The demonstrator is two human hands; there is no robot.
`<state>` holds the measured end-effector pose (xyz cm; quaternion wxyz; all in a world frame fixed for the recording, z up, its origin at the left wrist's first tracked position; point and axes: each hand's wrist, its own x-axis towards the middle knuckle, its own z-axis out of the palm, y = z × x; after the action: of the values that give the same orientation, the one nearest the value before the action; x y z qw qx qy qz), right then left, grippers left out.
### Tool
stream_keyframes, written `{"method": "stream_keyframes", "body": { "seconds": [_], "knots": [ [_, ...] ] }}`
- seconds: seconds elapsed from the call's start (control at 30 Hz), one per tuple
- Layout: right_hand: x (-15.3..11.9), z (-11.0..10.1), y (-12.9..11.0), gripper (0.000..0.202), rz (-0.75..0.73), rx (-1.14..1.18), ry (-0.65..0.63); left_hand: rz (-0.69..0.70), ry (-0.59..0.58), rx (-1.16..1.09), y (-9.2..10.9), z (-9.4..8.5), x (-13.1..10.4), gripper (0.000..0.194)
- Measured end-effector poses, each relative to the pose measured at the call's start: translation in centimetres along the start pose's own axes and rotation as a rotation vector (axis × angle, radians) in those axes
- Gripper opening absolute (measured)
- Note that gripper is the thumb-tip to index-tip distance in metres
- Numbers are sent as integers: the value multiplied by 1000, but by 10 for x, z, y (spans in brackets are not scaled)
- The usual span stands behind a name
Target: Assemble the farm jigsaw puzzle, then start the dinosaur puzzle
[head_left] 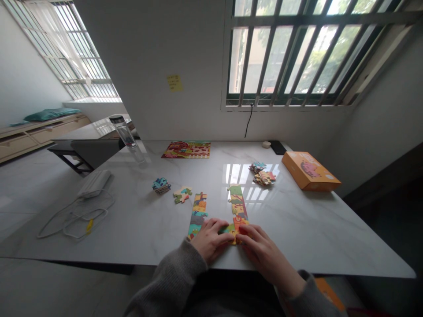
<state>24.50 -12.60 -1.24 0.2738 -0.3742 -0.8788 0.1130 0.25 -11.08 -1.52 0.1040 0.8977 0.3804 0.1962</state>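
Note:
On the white table a jigsaw frame is partly joined: a left strip of puzzle pieces and a right strip run away from me, with a green piece between them along the near side. My left hand is closed over this near row, fingers bent and fingertips on the pieces; part of the row is hidden under it. At the near right corner my right hand pinches a yellow-orange puzzle piece, its fingers touching the strip's end. Both sets of fingertips almost meet there.
Loose puzzle pieces lie left of the frame, beside a small stack. More stacks sit to the right, near an orange box. Further out are a picture board, a glass bottle, a phone and a white corded device.

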Motion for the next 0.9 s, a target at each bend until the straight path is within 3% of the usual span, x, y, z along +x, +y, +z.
{"method": "stream_keyframes", "body": {
  "seconds": [0.47,0.9],
  "knots": [
    [-2,2,-5,31,49,-5,-22,-11,-29,123,10,2,4,23],
    [-3,4,-4,32,41,-26,10,15,-19,94,1,7,2,29]
  ]
}}
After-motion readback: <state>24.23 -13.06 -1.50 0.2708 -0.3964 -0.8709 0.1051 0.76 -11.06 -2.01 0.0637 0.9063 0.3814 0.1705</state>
